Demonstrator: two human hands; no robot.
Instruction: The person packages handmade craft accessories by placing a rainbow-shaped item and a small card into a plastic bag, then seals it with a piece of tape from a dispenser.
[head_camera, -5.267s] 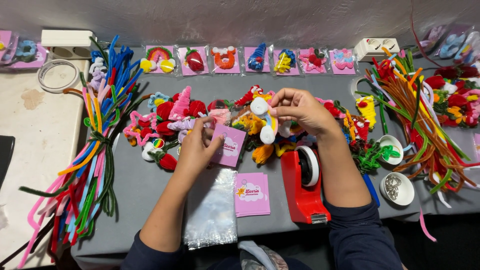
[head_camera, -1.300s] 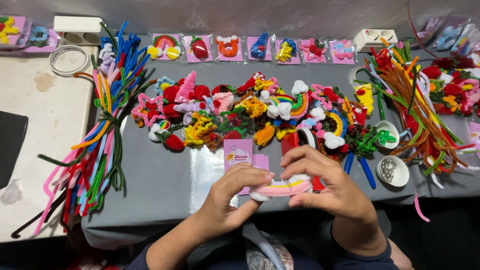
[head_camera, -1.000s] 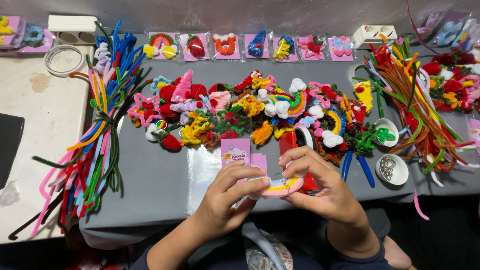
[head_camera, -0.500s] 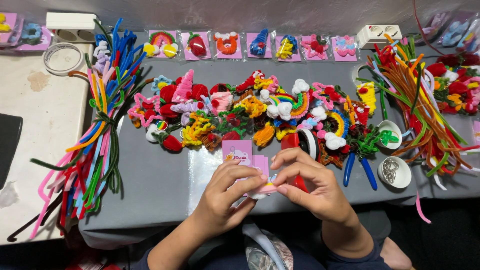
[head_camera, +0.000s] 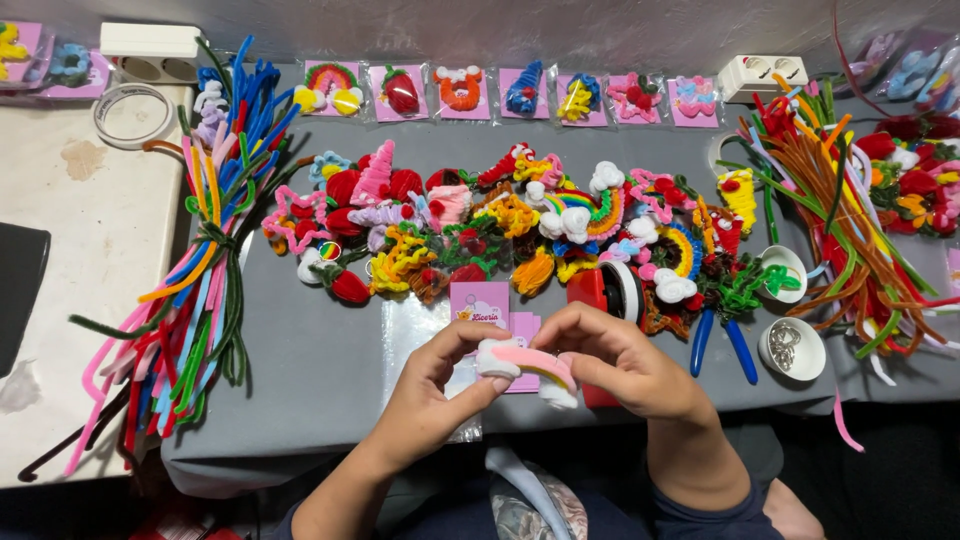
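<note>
Your left hand (head_camera: 432, 385) and right hand (head_camera: 622, 358) pinch the two ends of a small pink pipe-cleaner rainbow (head_camera: 527, 365) with white cloud tips, holding it just above the pink backing cards (head_camera: 482, 303) and the red tape dispenser (head_camera: 606, 293) near the grey table's (head_camera: 320, 390) front edge.

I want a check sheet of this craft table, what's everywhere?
Surface: grey cloth-covered table.
Job's things: pink fuzzy pipe-cleaner rainbow with white cloud ends, held in both hands.
Clutter: pile of colourful pipe-cleaner figures; bundle of loose pipe cleaners; red tape dispenser; blue-handled pliers; pink backing cards.
Grippers: left hand and right hand pinch the rainbow's ends.
Cables: nothing seen.
Surroundings: row of bagged figures on pink cards.
</note>
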